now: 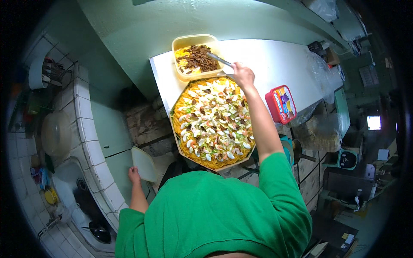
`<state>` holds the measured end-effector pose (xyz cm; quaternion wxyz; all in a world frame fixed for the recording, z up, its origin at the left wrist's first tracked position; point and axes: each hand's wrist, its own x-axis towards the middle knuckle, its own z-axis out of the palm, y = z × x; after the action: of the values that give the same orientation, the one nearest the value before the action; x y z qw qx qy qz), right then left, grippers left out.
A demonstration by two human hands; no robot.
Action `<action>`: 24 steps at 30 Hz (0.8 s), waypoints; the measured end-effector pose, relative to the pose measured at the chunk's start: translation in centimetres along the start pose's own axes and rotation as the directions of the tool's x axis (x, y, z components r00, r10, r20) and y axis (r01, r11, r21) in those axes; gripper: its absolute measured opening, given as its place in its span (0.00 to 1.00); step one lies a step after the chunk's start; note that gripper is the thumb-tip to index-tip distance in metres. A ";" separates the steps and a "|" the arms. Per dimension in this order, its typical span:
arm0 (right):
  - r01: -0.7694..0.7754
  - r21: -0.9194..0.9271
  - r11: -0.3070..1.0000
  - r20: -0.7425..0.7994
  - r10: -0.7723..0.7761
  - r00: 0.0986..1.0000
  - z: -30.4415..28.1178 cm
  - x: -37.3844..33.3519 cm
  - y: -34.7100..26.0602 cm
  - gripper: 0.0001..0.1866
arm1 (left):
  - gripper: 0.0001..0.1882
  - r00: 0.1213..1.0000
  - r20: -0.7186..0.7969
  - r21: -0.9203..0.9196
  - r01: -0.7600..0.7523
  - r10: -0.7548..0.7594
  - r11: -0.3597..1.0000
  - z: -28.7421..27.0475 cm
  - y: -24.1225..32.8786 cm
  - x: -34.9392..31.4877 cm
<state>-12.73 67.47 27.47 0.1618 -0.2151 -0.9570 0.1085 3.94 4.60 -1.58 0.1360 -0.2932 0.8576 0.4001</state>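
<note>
My right hand (244, 75) is closed round the metal tongs (220, 59). Their tips reach over a pale yellow tub (177, 41) that holds dark brown shredded bits (201, 57) and some yellow-and-white pieces. Directly in front of the tub lies a large octagonal tray (174, 131) of orange noodles, topped with egg slices, chopped greens and brown bits. Down at my left side, my left hand (134, 173) pinches the edge of a pale rectangular lid (145, 164). No part of that lid rests on the table.
A red tub (280, 104) with a printed lid stands on the white table (262, 56), right of my forearm. Clear plastic bags (322, 71) lie at the table's right end. To the left run a tiled counter (90, 129) and a sink (71, 172).
</note>
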 end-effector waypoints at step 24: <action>0.255 -0.096 0.962 0.158 -0.238 0.958 6.9 2.8 -7.6 0.13 | 0.12 0.975 -0.182 -0.204 0.089 -0.127 0.975 -2.8 -5.0 -3.4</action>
<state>-20.44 61.03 23.94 0.0914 -0.0945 -0.9902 0.0475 9.66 1.23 -1.25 0.0441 -0.3892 0.8063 0.4433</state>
